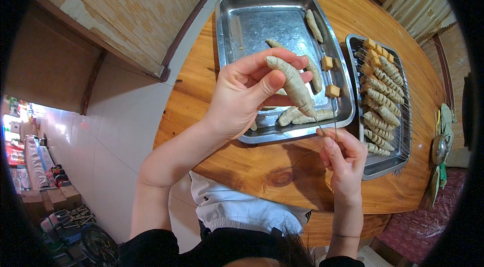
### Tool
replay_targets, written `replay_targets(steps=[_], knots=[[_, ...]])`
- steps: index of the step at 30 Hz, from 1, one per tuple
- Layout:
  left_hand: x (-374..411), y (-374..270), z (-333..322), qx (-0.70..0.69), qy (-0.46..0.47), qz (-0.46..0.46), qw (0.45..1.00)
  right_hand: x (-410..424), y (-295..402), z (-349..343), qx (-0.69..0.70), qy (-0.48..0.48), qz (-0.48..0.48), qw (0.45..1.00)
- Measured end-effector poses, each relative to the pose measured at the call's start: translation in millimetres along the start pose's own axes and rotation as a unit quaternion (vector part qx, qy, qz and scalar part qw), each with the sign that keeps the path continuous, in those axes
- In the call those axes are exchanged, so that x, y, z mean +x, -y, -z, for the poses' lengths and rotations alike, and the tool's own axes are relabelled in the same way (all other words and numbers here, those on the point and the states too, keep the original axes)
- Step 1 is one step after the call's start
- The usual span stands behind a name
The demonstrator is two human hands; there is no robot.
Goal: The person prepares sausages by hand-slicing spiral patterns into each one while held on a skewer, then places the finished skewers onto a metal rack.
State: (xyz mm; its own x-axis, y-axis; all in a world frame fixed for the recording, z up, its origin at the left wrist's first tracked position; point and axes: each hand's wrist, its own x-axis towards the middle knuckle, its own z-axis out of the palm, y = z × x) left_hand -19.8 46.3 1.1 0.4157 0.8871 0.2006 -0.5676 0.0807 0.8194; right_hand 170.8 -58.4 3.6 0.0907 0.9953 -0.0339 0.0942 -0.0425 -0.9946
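Note:
My left hand (249,93) holds up a pale grey-green, sausage-shaped piece of food (293,83) with shallow cuts across it, tilted over the large tray. My right hand (342,153) pinches thin metal skewers (335,123) near the tray's front rim. One skewer meets the lower tip of the held piece; how deep it goes in cannot be seen. Another runs upward and carries two yellowish food cubes (332,91). More sausage-shaped pieces (314,116) lie in the large metal tray (285,138), some partly hidden behind my left hand.
At the right, a smaller metal tray (372,174) holds several skewered, spiral-cut pieces (383,102) and yellowish cubes (372,53), with skewer ends jutting past its rim. Both trays stand on a wooden table (264,165). Boxes (56,197) and other goods sit on the floor at lower left.

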Motion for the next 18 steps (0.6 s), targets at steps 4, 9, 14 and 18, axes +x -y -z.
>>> replay_targets(steps=[4, 9, 14, 18], knots=[[-0.8, 0.0, 1.4, 0.004, 0.012, 0.009, 1.0, -0.6, 1.1, 0.2, -0.006, -0.003, 0.0, 1.0], [0.0, -1.0, -0.1, 0.017, 0.04, 0.028, 0.999, -1.1, 1.3, -0.8, -0.025, 0.0, 0.004, 1.0], [-2.0, 1.4, -2.8, 0.006, 0.033, 0.022, 0.999, -0.9, 0.3, -1.0, -0.014, 0.0, 0.014, 1.0], [-4.3, 4.9, -3.9, 0.002, 0.029, 0.018, 0.999, -1.0, -0.1, -2.2, -0.013, -0.005, 0.012, 1.0]])
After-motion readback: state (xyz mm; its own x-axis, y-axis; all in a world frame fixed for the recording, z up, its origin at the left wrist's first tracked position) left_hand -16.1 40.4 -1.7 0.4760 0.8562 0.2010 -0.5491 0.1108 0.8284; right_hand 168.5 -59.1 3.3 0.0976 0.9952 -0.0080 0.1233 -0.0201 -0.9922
